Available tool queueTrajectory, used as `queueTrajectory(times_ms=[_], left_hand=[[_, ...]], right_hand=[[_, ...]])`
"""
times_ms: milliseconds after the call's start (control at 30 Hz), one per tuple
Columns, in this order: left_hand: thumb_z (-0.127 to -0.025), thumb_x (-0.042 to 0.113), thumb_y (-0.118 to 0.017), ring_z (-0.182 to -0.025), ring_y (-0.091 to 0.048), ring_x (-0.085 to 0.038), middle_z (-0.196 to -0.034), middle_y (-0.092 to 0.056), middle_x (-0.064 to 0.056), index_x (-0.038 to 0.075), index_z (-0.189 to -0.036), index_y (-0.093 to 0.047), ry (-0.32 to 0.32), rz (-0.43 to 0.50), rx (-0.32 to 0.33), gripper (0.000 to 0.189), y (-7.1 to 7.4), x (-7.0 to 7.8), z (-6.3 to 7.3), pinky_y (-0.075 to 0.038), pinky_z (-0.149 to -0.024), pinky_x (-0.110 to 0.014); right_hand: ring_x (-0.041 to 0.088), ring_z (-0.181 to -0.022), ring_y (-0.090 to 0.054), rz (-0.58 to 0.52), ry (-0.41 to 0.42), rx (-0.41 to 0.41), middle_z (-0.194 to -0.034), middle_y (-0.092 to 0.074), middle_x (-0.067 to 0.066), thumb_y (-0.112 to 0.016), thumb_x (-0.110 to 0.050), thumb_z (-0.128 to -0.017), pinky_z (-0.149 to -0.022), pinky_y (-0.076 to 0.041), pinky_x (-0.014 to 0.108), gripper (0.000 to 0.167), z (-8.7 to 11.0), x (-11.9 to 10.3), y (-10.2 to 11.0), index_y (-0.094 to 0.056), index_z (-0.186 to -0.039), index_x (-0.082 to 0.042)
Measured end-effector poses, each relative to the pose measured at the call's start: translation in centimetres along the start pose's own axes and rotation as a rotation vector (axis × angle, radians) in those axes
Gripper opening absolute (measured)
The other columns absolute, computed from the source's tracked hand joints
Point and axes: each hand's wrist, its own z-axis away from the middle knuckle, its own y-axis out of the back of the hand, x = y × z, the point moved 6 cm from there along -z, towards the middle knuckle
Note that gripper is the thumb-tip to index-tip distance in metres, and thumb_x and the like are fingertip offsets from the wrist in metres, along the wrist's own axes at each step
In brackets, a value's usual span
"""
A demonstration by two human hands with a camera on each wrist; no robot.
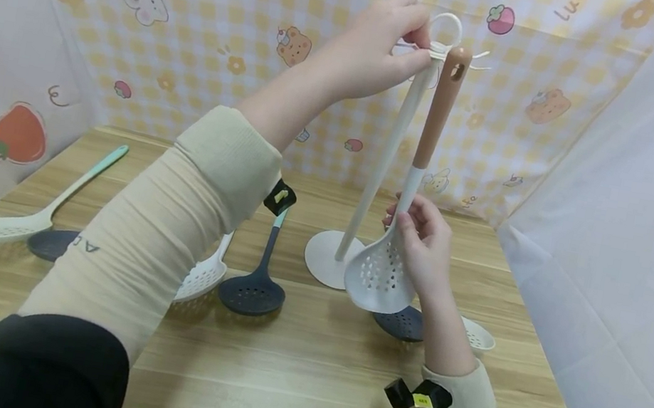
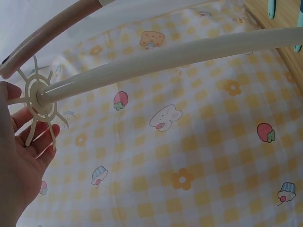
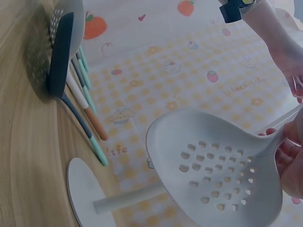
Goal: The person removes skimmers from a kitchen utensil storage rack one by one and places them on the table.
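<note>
My right hand (image 1: 427, 246) grips a skimmer by its white neck, just above the perforated bowl (image 1: 381, 274). The skimmer stands upright, bowl down, its brown handle (image 1: 440, 107) reaching up in front of the utensil stand's hooks. Whether a hook passes through the handle's hole, I cannot tell. Up at the top of the white stand (image 1: 390, 142), my left hand (image 1: 385, 51) pinches the hook ring between thumb and fingers. In the left wrist view, several thin hooks (image 2: 40, 97) fan out around the pole's end, next to the handle's tip. The stand's round base (image 1: 324, 258) rests on the table.
Left of the stand lie a dark skimmer (image 1: 252, 292), a white skimmer (image 1: 202, 278) and a pale one (image 1: 4, 229) with a mint handle. Behind my right forearm are another dark skimmer (image 1: 401, 323) and a white utensil head (image 1: 476, 336). A checked cloth (image 1: 207, 68) hangs behind.
</note>
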Motion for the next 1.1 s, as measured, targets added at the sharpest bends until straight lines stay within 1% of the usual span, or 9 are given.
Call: queueTrajectory(times_ms=[167, 367, 633, 867, 1100], left_hand=[[-0.096, 0.022, -0.052, -0.108, -0.045, -0.008, -0.101, -0.043, 0.0, 0.01, -0.1, -0.059, 0.003, -0.003, 0.003, 0.015, 0.0, 0.0, 0.0, -0.033, -0.09, -0.015], [-0.095, 0.021, -0.052, -0.107, -0.045, -0.008, -0.102, -0.044, -0.002, 0.008, -0.1, -0.059, 0.009, 0.003, 0.002, 0.016, 0.0, 0.0, 0.0, -0.033, -0.09, -0.015], [-0.096, 0.023, -0.051, -0.106, -0.045, -0.009, -0.102, -0.043, -0.001, 0.009, -0.1, -0.06, 0.02, -0.01, -0.002, 0.017, 0.0, 0.1, -0.1, -0.034, -0.089, -0.016], [-0.096, 0.023, -0.051, -0.103, -0.044, -0.007, -0.101, -0.043, 0.0, 0.01, -0.099, -0.059, 0.025, -0.013, 0.0, 0.015, 0.0, 0.2, -0.2, -0.034, -0.089, -0.015], [-0.096, 0.022, -0.051, -0.1, -0.042, -0.006, -0.1, -0.042, 0.0, 0.01, -0.098, -0.059, 0.03, -0.017, 0.001, 0.014, -0.2, 0.2, -0.3, -0.034, -0.087, -0.016]], right_hand=[[0.02, -0.084, -0.065, 0.015, 0.008, 0.012, -0.097, -0.062, 0.026, -0.05, 0.009, -0.094, -0.082, -0.052, 0.031, 0.025, 0.3, -0.5, 0.4, -0.056, -0.118, 0.01], [0.017, -0.081, -0.065, 0.033, 0.018, 0.019, -0.096, -0.063, 0.026, -0.051, 0.009, -0.093, -0.08, -0.052, 0.028, 0.025, 0.7, -1.4, 0.8, -0.057, -0.117, 0.011], [0.016, -0.078, -0.066, 0.046, 0.005, 0.024, -0.094, -0.065, 0.02, -0.051, 0.009, -0.093, -0.077, -0.053, 0.028, 0.024, 1.3, -2.4, 1.8, -0.058, -0.116, 0.01], [0.017, -0.074, -0.065, 0.007, 0.016, 0.063, -0.089, -0.064, 0.019, -0.05, 0.012, -0.092, -0.074, -0.054, 0.029, 0.022, 1.4, -3.6, 3.2, -0.059, -0.112, 0.01], [0.017, -0.075, -0.066, 0.049, 0.009, 0.051, -0.089, -0.065, 0.016, -0.05, 0.007, -0.095, -0.076, -0.054, 0.027, 0.02, 1.3, -4.1, 4.7, -0.061, -0.112, 0.009]])
